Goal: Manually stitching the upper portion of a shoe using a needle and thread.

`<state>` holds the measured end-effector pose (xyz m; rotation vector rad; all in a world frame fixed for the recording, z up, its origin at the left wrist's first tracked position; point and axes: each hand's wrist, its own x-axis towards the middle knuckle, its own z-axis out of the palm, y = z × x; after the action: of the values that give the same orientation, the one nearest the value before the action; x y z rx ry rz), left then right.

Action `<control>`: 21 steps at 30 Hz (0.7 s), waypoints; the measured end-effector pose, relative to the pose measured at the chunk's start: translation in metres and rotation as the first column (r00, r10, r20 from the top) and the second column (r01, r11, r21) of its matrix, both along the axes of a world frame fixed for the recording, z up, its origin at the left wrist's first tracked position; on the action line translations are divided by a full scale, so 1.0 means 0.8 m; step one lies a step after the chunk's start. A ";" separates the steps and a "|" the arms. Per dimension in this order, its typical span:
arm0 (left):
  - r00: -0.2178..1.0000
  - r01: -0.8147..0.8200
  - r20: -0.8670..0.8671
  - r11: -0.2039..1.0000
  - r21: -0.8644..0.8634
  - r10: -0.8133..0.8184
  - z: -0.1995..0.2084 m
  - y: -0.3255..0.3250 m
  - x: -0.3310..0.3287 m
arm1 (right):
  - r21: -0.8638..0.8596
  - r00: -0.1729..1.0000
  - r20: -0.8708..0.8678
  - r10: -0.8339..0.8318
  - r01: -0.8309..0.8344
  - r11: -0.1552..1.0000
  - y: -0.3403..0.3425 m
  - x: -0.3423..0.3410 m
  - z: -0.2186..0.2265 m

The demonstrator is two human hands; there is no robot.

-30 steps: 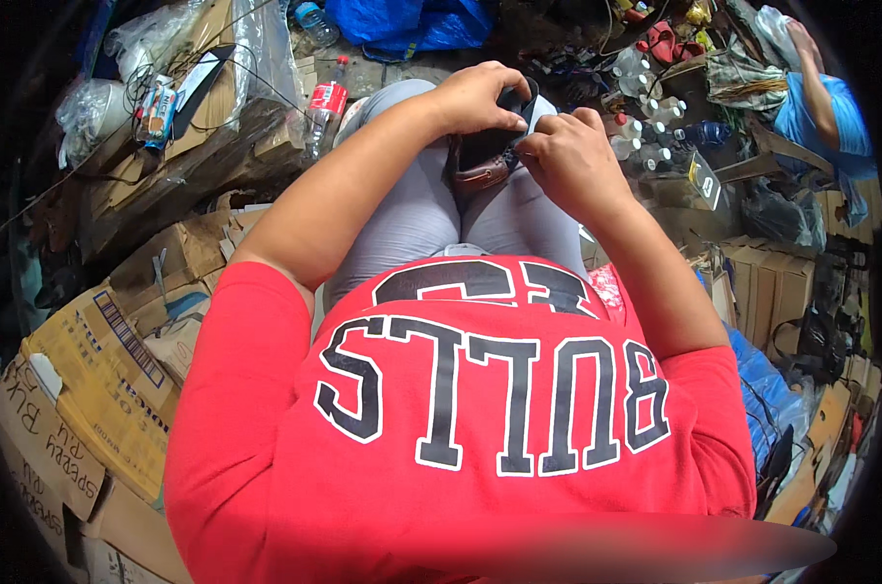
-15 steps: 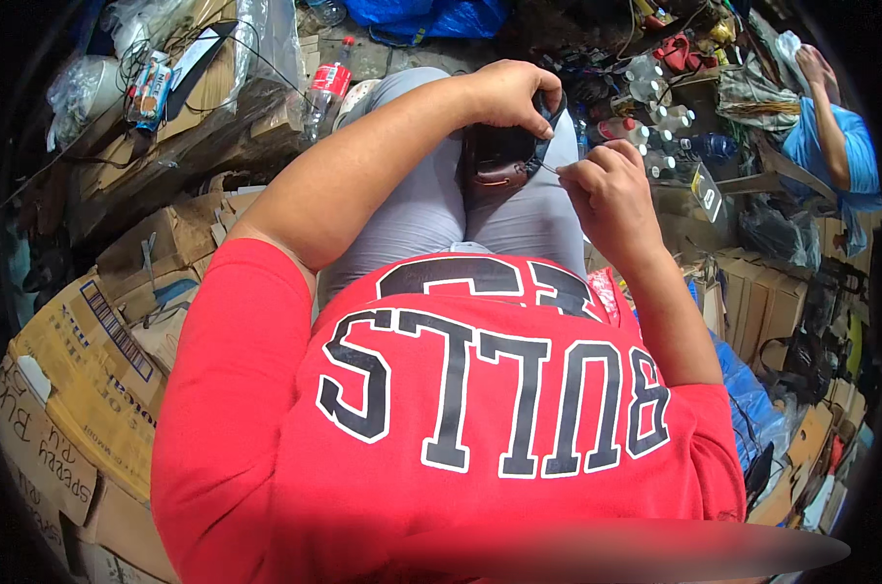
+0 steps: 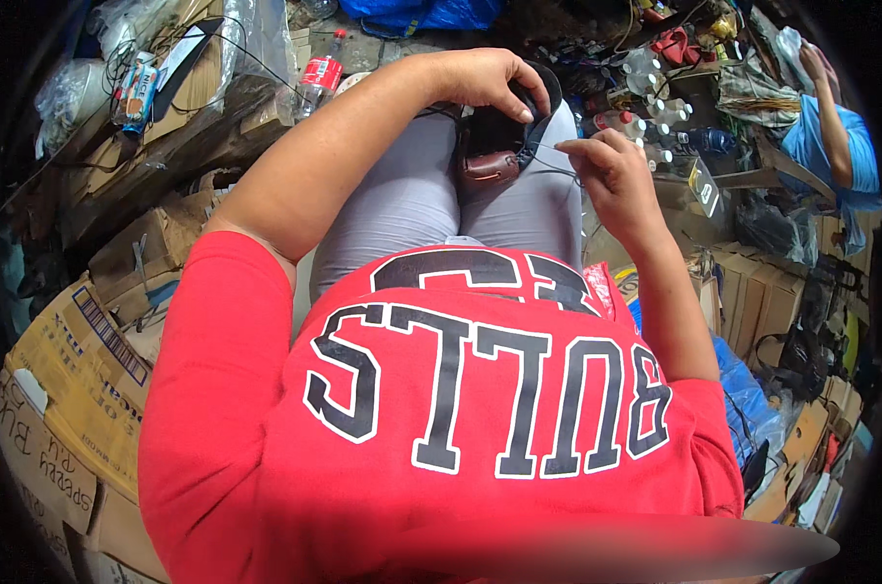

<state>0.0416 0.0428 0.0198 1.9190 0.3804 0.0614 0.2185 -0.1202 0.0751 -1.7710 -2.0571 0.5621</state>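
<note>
A shoe [image 3: 492, 167] with a shiny brown leather end and a dark upper lies across my grey-trousered thighs. My left hand [image 3: 492, 82] grips its dark upper edge, the thumb against the near side and the fingers curled over the rim. To the right of the shoe, my right hand [image 3: 611, 175] pinches a thin dark lace [image 3: 550, 174] between thumb and forefinger. The lace runs from the shoe's side and hangs in a loose curve below my fingertips. The shoe's inside is too dark to make out.
Several capped plastic bottles [image 3: 655, 122] stand beyond my right hand. A red-labelled bottle [image 3: 320, 73] stands left of my knee. Cardboard boxes [image 3: 81, 360] crowd the left, with more cartons [image 3: 757, 292] at right. A person in blue [image 3: 835, 141] is at far right.
My right hand has opened out slightly and moved a little lower, and the lace now hangs slack. My left hand has shifted slightly left and up, showing more of the shoe.
</note>
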 end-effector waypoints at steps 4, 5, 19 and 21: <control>0.999 -0.025 -0.035 1.000 -0.009 0.025 0.000 0.000 -0.002 | 0.039 0.998 0.054 0.024 -0.027 0.999 0.006 0.002 -0.005; 0.999 -0.024 -0.026 1.000 -0.002 0.024 0.001 0.000 -0.003 | 0.040 0.998 0.052 0.025 -0.027 0.999 0.006 0.001 -0.005; 0.998 0.061 -0.039 0.993 0.097 -0.057 0.009 -0.002 0.001 | -0.365 0.925 -0.367 -0.100 -0.045 0.930 0.023 0.024 -0.035; 0.998 0.048 -0.047 0.995 0.092 -0.044 0.008 -0.003 0.003 | -0.457 0.892 -0.430 -0.142 -0.079 0.886 0.029 0.029 -0.038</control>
<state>0.0442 0.0401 0.0264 2.0232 0.3689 0.0051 0.2417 -0.0971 0.0448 -1.6860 -1.6444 1.4128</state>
